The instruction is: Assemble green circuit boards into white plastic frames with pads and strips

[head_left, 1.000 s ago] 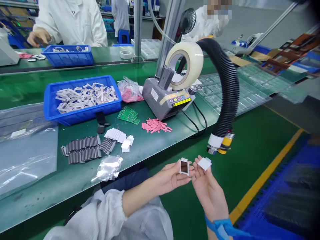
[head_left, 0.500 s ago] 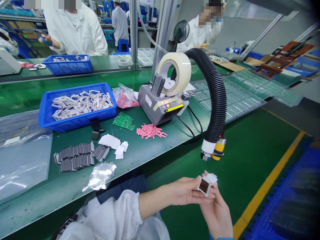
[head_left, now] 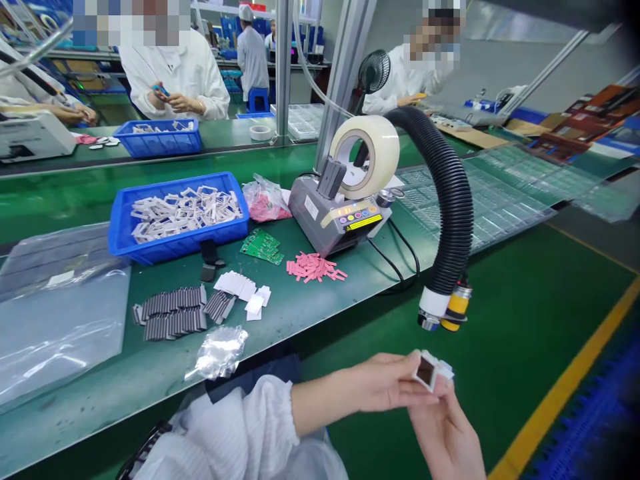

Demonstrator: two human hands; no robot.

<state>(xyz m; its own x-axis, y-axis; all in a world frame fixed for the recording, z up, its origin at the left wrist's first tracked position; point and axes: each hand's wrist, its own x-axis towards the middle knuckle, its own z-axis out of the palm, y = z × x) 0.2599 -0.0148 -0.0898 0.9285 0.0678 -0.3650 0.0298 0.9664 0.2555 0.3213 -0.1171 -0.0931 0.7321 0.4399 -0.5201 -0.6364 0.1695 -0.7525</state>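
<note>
Between thumb and fingers, my left hand [head_left: 385, 383] grips a small white frame [head_left: 425, 371] with a dark square window. My right hand [head_left: 447, 423] comes up from below, its fingertips pinching a small white piece [head_left: 445, 371] at the frame's right side. Whether that piece is joined to the frame I cannot tell. Both hands are in front of the bench edge, below a black flexible hose [head_left: 453, 200] with a white and metal nozzle [head_left: 433, 308].
On the bench stand a blue bin [head_left: 120, 223] of white frames and a tape dispenser [head_left: 320, 223]. Pink strips [head_left: 315, 267], green circuit boards [head_left: 261, 245], white squares [head_left: 235, 285], grey-black pads [head_left: 173, 313] and a clear bag [head_left: 220, 350] lie nearby. Co-workers sit opposite.
The view has swung slightly left, so everything sits farther right. My hands remain together on the frame, which has turned a little. A co-worker opposite has brought both hands together.
</note>
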